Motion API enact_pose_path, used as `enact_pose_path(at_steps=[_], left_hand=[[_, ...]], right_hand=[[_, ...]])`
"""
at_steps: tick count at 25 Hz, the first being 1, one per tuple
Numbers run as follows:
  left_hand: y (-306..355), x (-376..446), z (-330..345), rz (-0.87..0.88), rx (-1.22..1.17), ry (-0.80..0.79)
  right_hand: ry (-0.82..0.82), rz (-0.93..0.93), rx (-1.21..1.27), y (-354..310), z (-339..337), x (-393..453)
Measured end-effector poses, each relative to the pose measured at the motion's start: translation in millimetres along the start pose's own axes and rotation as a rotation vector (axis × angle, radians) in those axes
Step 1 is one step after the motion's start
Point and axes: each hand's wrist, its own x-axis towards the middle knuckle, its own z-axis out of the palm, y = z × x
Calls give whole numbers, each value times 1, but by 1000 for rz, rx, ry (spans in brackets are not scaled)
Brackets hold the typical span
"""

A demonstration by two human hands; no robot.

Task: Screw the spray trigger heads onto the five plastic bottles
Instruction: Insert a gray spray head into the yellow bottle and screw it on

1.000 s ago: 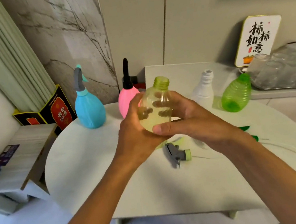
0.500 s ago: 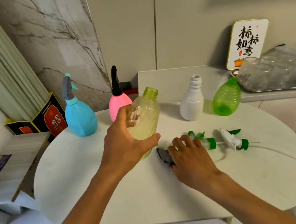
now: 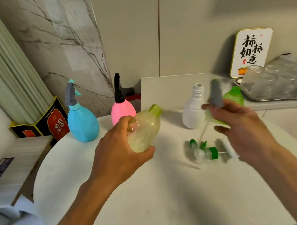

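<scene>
Above the round white table (image 3: 155, 196), the person's left hand (image 3: 119, 154) gripped the yellow bottle (image 3: 145, 131), fingers curled round its far side and thumb under its base, open neck tilted toward 1 o'clock. At 3 o'clock from it, the right hand (image 3: 240, 128) pinched the blurred grey trigger head (image 3: 216, 94), its dip tube slanting down. Two green-collared trigger heads (image 3: 205, 152) lay on the table between the hands. Farther back stood the capless white bottle (image 3: 193, 110) and green bottle (image 3: 235, 96), with the blue bottle (image 3: 82, 123) and pink bottle (image 3: 122, 110) at 11 o'clock, heads fitted.
</scene>
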Motion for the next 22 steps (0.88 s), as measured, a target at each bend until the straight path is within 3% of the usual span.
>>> enact_pose_path(at_steps=[3,7,22], left_hand=[[-10,-8,-1,17,124,-52],[-18,-16,2,-21,199,-92],[-18,-17,8,47,199,-76]], right_hand=[[23,81,320,-15,-22,8],[95,86,542,-16,-27,9],[57,84,531,-11,-14,2]])
